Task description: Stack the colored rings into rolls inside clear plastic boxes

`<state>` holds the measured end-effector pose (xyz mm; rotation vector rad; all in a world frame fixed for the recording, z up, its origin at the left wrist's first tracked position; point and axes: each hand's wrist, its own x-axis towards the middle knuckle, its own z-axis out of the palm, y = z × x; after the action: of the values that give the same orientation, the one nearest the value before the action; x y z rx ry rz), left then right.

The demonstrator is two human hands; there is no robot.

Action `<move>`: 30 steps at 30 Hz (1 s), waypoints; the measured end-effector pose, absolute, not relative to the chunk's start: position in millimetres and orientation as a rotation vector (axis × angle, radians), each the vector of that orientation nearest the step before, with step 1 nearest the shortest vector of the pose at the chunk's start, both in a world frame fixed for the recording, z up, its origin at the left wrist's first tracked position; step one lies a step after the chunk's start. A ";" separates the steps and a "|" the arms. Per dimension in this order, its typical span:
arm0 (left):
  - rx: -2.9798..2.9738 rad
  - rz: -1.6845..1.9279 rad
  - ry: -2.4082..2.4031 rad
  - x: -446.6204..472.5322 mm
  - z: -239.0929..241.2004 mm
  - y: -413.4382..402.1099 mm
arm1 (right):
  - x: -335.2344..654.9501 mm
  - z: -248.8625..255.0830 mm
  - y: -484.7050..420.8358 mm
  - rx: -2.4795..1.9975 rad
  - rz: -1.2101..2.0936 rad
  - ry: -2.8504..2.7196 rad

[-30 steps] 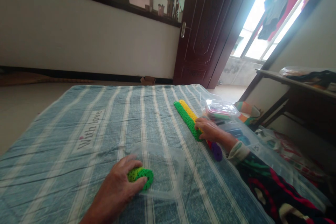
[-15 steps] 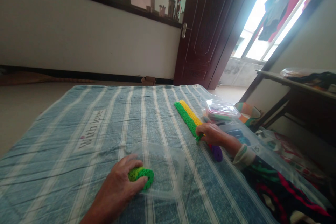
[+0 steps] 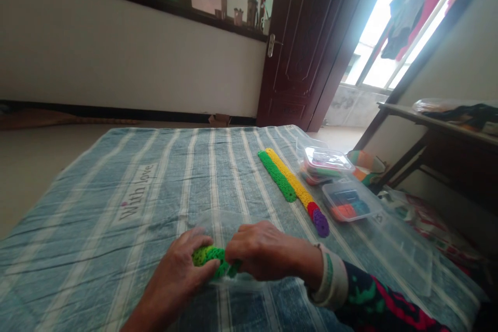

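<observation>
My left hand [image 3: 182, 264] is closed around a short stack of lime and green snowflake discs [image 3: 212, 258], inside a shallow clear plastic container [image 3: 218, 220]. Right beside that stack, my right hand [image 3: 259, 251] pinches dark green discs [image 3: 234, 268], mostly covered by its fingers. Farther back lies a long row of green discs [image 3: 276, 174]. Alongside it runs a row of yellow discs [image 3: 290, 179], with red discs [image 3: 312, 209] and purple discs [image 3: 321, 224] at its near end.
To the right stand a clear box with orange and blue pieces [image 3: 344, 211] and a lidded clear box [image 3: 329, 161]. A transparent lid [image 3: 408, 254] lies nearer. Striped cloth [image 3: 163, 197] covers the table. A shelf [image 3: 439, 119] stands at the right.
My right hand has moved left and toward me, from the near end of the green row to the stack in my left hand. The left hand has hardly moved.
</observation>
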<state>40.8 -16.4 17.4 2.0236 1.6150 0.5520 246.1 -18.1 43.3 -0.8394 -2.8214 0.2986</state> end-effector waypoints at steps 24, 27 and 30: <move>2.117 0.711 1.500 27.6 -5.1 -9.8 | 224.0 5.2 -13.1 -1.014 0.742 -2.475; 2.133 0.698 1.479 24.8 -6.6 -8.6 | 222.5 3.4 -11.9 -0.989 0.678 -2.506; 2.141 0.701 1.472 21.4 -11.9 -6.7 | 220.8 2.6 -12.3 -1.011 0.612 -2.531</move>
<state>21.4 -6.7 -11.9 2.1412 1.4722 0.7006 220.8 -12.3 2.6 -1.0106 -2.5312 0.6123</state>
